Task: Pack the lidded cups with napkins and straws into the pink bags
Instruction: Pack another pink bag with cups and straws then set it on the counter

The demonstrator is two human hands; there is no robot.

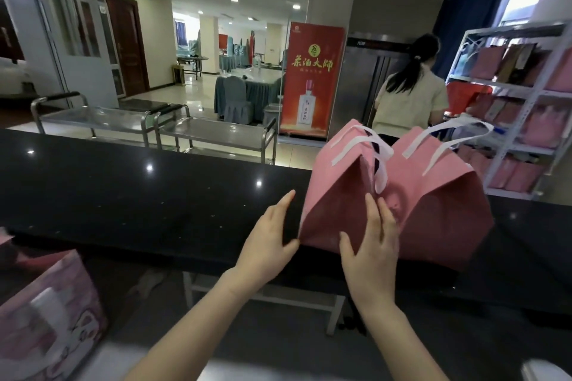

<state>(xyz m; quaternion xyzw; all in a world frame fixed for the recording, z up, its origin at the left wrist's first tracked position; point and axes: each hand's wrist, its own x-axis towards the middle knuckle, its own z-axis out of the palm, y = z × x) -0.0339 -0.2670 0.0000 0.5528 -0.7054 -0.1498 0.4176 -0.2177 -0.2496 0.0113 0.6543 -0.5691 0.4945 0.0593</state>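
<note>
Two pink bags stand side by side on the black surface (123,189), touching each other, ahead of both hands and a little to the right. The left bag (334,182) is the one being handled. It stands upright, its long axis vertical, with its mouth and white handles (359,142) at the top, well above the fingers.

The left hand (269,238) sits at that bag's lower left edge. Its fingers are straight and the thumb touches the bottom corner. The right hand (371,244) lies flat on the front panel, fingers pointing up towards the seam where the right bag (439,195) leans in. Neither hand has a grip on anything: both are wide, pressing or steadying rather than pinching.

What the next move turns on is height. The hands bracket the base, while the opening is up by the handles, so reaching it probably means sliding upward along the panel. The right hand is nearer the mouth and the gap between the bags. The left is better placed to hold the base down.

No cups, napkins or straws are in view. A printed bag (46,312) stands near the lower left, well apart from the pair.
</note>
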